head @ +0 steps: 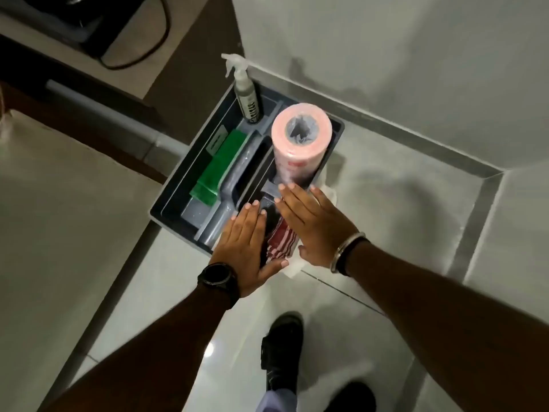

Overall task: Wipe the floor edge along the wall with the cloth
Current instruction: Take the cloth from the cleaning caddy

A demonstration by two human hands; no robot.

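Note:
A grey cleaning caddy stands on the tiled floor by the wall. A pink roll of cloths stands upright in its right side. A red-and-white striped cloth lies at the caddy's near end, partly over the rim. My left hand, with a black watch at the wrist, hovers flat with fingers extended just left of that cloth. My right hand, with a metal bangle, is flat just right of it, fingertips near the roll's base. Neither hand holds anything. The grey floor edge strip runs along the white wall.
A spray bottle stands in the caddy's far corner and a green pad lies in its left compartment. A beige surface and dark furniture fill the left. My black shoes stand on the tiles below.

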